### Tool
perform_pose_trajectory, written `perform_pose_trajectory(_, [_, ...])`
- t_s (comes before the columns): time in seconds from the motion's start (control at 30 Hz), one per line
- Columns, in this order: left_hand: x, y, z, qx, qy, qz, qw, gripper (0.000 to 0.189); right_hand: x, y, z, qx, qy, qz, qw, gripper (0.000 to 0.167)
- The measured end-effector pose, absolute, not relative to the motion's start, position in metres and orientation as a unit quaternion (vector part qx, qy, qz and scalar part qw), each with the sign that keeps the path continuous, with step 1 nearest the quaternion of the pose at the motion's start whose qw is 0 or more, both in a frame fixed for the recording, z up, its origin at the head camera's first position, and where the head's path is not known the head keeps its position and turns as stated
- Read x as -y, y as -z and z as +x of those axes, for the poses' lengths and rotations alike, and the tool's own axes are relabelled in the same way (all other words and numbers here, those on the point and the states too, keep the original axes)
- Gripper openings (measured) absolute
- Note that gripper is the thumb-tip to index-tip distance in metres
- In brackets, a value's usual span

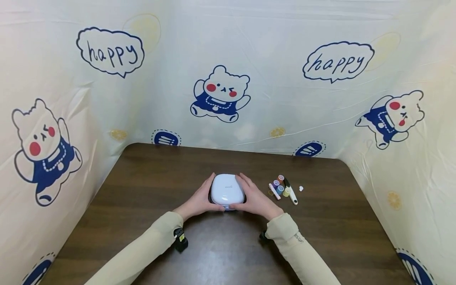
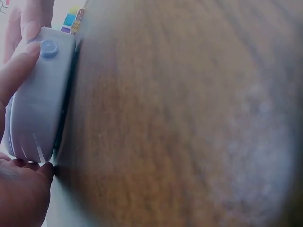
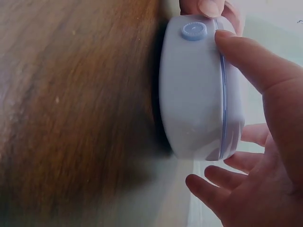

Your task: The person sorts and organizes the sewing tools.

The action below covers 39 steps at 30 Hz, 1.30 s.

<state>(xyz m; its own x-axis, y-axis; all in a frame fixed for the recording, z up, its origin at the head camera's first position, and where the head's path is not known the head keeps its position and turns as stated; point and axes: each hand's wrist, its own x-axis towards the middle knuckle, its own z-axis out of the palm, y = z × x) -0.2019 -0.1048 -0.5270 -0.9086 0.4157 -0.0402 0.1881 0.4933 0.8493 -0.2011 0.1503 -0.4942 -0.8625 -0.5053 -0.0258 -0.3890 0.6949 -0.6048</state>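
Between the person's left hand (image 1: 199,202) and right hand (image 1: 255,199) sits a white case (image 1: 227,188), squarely in front of the body and touched from both sides. Neither hand is nearer than the other. Seen from above, the case is about as broad as it is deep, with rounded corners, so I can pick out no clear long axis. Its near wall runs crosswise from one palm to the other, longer than it is tall.

Both hands hold the case in a cupped grip, fingers bent along its flanks and thumbs brought round to the near side. The left thumb (image 3: 208,8) and the right thumb (image 3: 246,54) almost meet there, tips just apart. What matters most, I judge, is how those tips lie to the round button (image 3: 194,31): they rest just above it, close to the seam (image 3: 224,94) below the lid (image 3: 233,99), which is down. A dark strip runs under the case, and I cannot tell whether it sits flat on the table (image 1: 228,245).

Off to the right of the grip, well clear of the fingers, lie small spools (image 1: 280,190), a pale stick (image 1: 274,191) and a black-and-white tool (image 1: 293,196).
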Motion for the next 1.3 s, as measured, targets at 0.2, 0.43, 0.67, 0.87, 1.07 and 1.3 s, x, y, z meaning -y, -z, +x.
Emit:
perform_pose_trajectory(0.2, [0.107,0.526,-0.203,-0.858,-0.469,0.172,0.124,0.131,-0.147,0.494,-0.205,-0.907,0.32,-0.25,0.107,0.103])
perform_pose_trajectory(0.43, [0.106,0.527,-0.206,-0.856,-0.47,0.175,0.128,0.129,-0.146,0.496,-0.207,-0.906,0.319,-0.263,0.09,0.103])
perform_pose_trajectory(0.67, [0.104,0.528,-0.206,-0.855,-0.472,0.173,0.129,0.127,-0.146,0.5,-0.209,-0.907,0.318,-0.27,0.063,0.104])
perform_pose_trajectory(0.87, [0.103,0.531,-0.205,-0.855,-0.473,0.168,0.131,0.127,-0.147,0.503,-0.208,-0.907,0.321,-0.266,0.057,0.103])
perform_pose_trajectory(1.07, [0.104,0.531,-0.207,-0.855,-0.474,0.165,0.13,0.127,-0.148,0.505,-0.209,-0.903,0.332,-0.269,0.05,0.101])
perform_pose_trajectory(1.3, [0.105,0.53,-0.208,-0.851,-0.482,0.163,0.13,0.126,-0.147,0.507,-0.213,-0.901,0.337,-0.271,0.044,0.1])
